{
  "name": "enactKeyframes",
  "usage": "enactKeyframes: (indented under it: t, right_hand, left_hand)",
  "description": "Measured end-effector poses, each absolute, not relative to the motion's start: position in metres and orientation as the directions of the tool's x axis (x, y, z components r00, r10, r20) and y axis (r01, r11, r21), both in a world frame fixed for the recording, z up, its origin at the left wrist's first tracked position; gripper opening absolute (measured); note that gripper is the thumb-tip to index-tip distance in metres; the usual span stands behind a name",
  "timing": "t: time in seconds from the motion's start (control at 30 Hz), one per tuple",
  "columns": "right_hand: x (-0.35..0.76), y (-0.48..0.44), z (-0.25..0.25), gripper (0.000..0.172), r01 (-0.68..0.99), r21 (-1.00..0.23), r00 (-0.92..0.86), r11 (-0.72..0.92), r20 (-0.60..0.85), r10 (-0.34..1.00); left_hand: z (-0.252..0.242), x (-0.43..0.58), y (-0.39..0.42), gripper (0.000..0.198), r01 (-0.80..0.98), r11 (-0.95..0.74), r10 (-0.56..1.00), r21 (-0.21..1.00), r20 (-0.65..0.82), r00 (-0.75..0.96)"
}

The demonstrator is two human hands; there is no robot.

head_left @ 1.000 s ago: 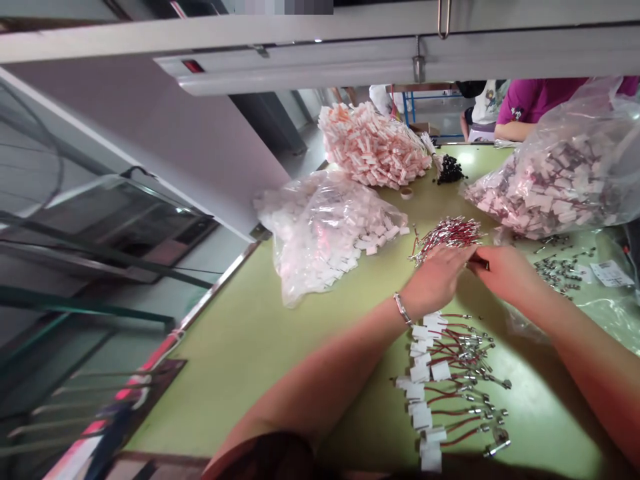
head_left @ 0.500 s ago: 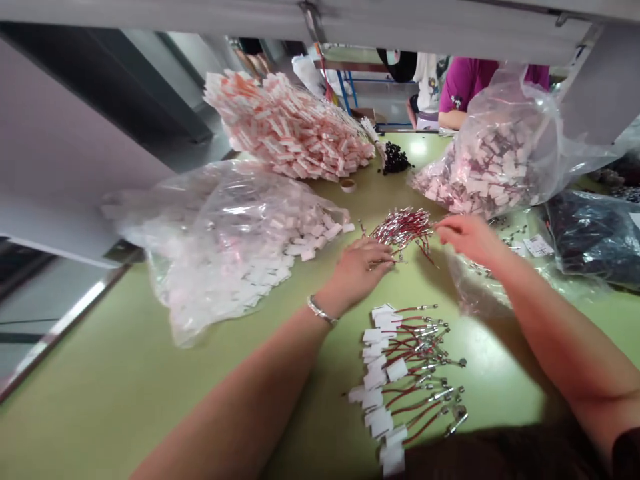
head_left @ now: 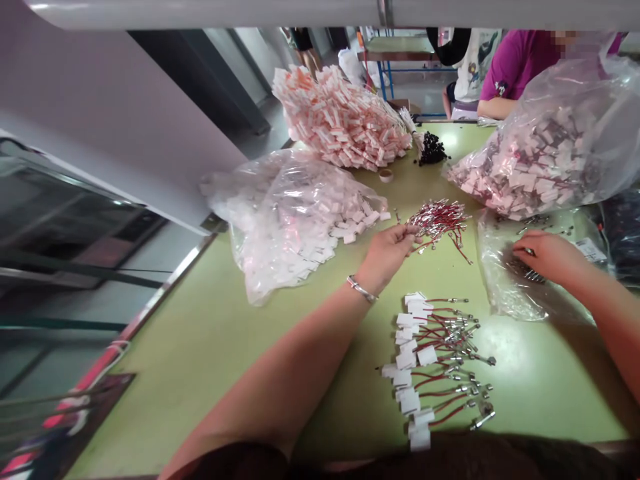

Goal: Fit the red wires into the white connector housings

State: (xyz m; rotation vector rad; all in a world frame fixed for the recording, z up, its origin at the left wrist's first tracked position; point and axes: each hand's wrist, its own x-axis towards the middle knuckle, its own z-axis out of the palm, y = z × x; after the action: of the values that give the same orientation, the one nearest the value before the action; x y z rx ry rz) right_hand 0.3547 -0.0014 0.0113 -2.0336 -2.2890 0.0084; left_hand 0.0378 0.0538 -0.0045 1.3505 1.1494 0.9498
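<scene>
left hand is out over the green table, fingers curled and pinched together right at the near edge of the loose pile of red wires. it touches the pile, but whether a wire sits between the fingertips, i cannot tell. a bracelet shows on that wrist.

right hand is well apart, off to the right, palm down on a flat clear bag, fingers bent onto the small metal parts lying there. gripping or just resting? too blurred to tell.

near the body, between the two arms, lies a row of red leads with white plugs, laid side by side. left of the wire pile, a clear bag of white plugs spills open toward it. behind that, a heap of pink-and-white pieces, with a black cluster and a small tape roll beside it. far right, another full bag. across the table, a person in a purple shirt.
</scene>
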Motion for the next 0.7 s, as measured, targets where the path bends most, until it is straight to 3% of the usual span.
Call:
enactKeyframes:
  t: [0.07,0.13,0.2,0.3,0.37,0.47,0.7]
  right_hand:
    - [0.346,-0.001,0.015,0.023,0.989,-0.089,-0.106,0.117,0.120,0.987]
    - [0.327,0.000,0.023,0.024,0.975,-0.202,-0.058,0.090,0.158,0.986]
    - [0.299,-0.001,0.029,0.022,0.906,-0.401,-0.080,0.134,0.149,0.986]
    - [0.255,-0.003,0.028,0.019,0.655,-0.742,-0.092,0.141,0.107,0.990]
    - [0.233,-0.004,0.022,0.018,0.506,-0.857,-0.058,0.094,0.074,0.996]
    - [0.220,-0.004,0.010,0.018,0.438,-0.897,-0.056,0.051,0.029,0.998]
    - [0.230,-0.002,0.004,0.021,0.528,-0.834,-0.155,0.163,0.094,0.983]
  left_hand:
    - [-0.004,0.039,0.052,0.021,0.077,0.082,0.964,0.994,-0.098,0.247]
    - [-0.002,0.040,0.049,0.023,0.074,0.083,0.956,0.994,-0.100,0.275]
    - [0.001,0.042,0.044,0.024,0.091,0.069,0.950,0.993,-0.094,0.298]
    - [0.003,0.046,0.037,0.023,0.123,0.060,0.940,0.991,-0.097,0.328]
    - [0.003,0.047,0.033,0.022,0.152,0.052,0.926,0.987,-0.105,0.362]
    - [0.001,0.049,0.031,0.018,0.178,0.038,0.911,0.983,-0.108,0.398]
    - [-0.001,0.047,0.034,0.020,0.209,-0.020,0.897,0.978,-0.075,0.436]
